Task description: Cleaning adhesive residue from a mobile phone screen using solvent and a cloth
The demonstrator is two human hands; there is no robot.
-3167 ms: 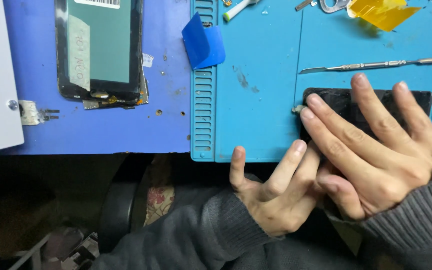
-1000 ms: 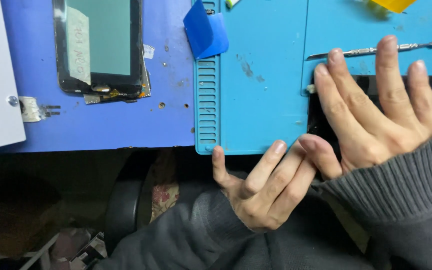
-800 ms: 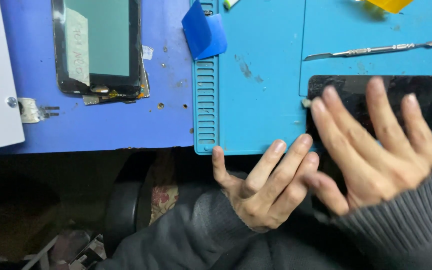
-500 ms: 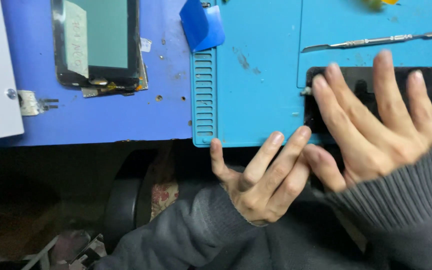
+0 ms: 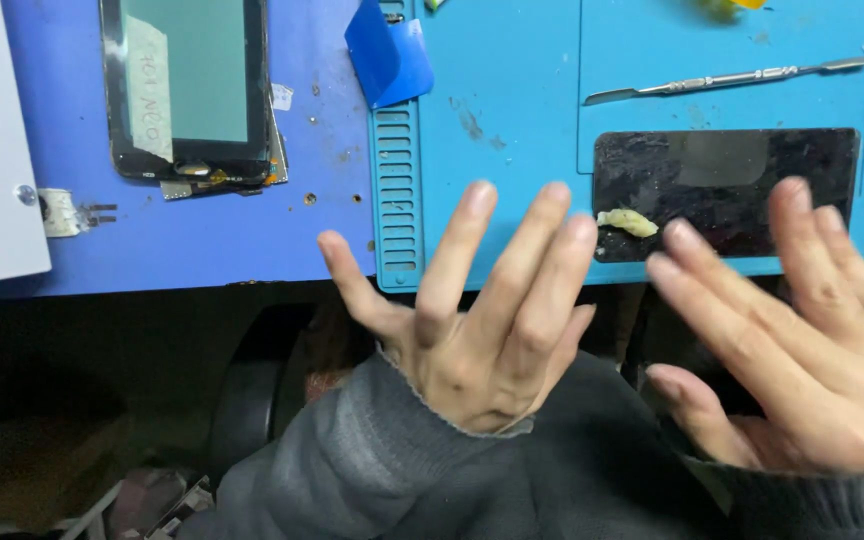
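Both hands spread flat, holding nothing: left hand (image 5: 482, 330) over mat (image 5: 512, 120) edge, right hand (image 5: 802, 340) just below black panel (image 5: 727, 190) (yellowish scrap (image 5: 628, 222) on its left end). Best pressed evenly, palms flat, avoiding the scrap.

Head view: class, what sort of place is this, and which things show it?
Probably a phone repair bench: a bare black glass panel lies on a blue work mat, a thin metal prying tool above it, and a loose phone screen lies to the side.
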